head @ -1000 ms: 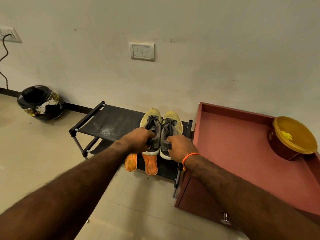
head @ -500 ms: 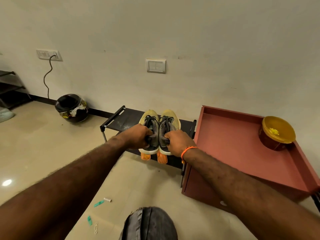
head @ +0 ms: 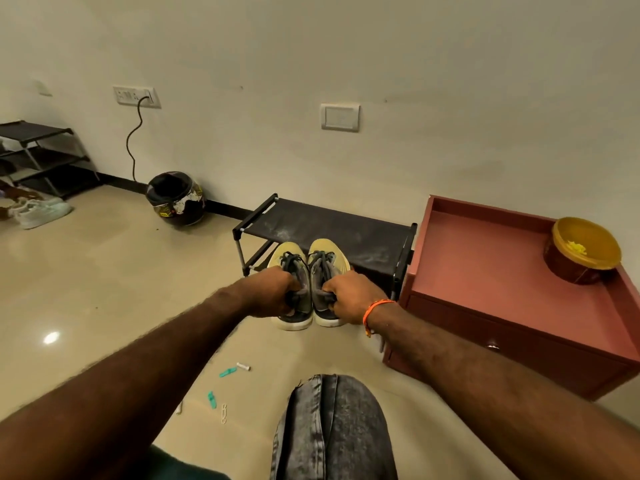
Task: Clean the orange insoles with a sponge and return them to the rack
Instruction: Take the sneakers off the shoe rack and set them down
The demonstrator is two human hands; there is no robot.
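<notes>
Each hand grips one yellow-and-grey sneaker by its collar, left hand (head: 273,294) on the left sneaker (head: 289,268) and right hand (head: 349,296) on the right sneaker (head: 325,258), fingers clenched, in front of the black shoe rack (head: 332,225); no insoles show.

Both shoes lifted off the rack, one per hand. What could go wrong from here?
1. Each hand, left hand and right hand, grips only a shoe's collar; a shoe could slip.
2. Small clips litter the floor underfoot: tripping hazard.
3. No orange insoles visible now; they may be hidden behind the shoes or left behind.
</notes>
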